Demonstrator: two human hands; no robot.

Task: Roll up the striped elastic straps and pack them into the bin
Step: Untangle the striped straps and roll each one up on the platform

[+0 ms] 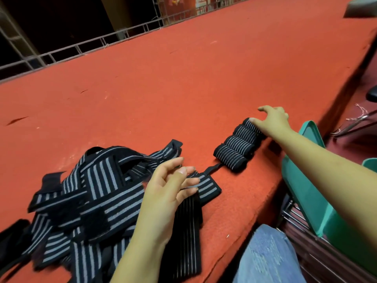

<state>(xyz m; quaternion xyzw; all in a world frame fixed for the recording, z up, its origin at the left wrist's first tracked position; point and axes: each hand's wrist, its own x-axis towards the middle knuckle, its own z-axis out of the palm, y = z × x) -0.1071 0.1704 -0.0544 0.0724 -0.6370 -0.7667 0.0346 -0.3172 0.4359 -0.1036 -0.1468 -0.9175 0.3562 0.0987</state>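
Observation:
A tangled pile of black straps with grey stripes (pixel 91 190) lies on the red felt table (pixel 163 78) at the lower left. One strap (pixel 206 188) lies flat at the pile's right edge. My left hand (pixel 169 188) hovers over it with relaxed, spread fingers, the fingertips touching its end. Several rolled straps (pixel 234 150) sit side by side in a row near the table's right edge. My right hand (pixel 273 121) reaches across with spread fingers, its thumb touching the farthest roll. A teal bin (pixel 306 186) stands below the table's edge at the right, under my right forearm.
A metal railing (pixel 81 48) runs along the table's far left side. A grey object (pixel 361 7) sits at the top right corner. A chair leg (pixel 355 123) shows at the right, beyond the bin. My knee in blue jeans (pixel 265 258) is at the bottom.

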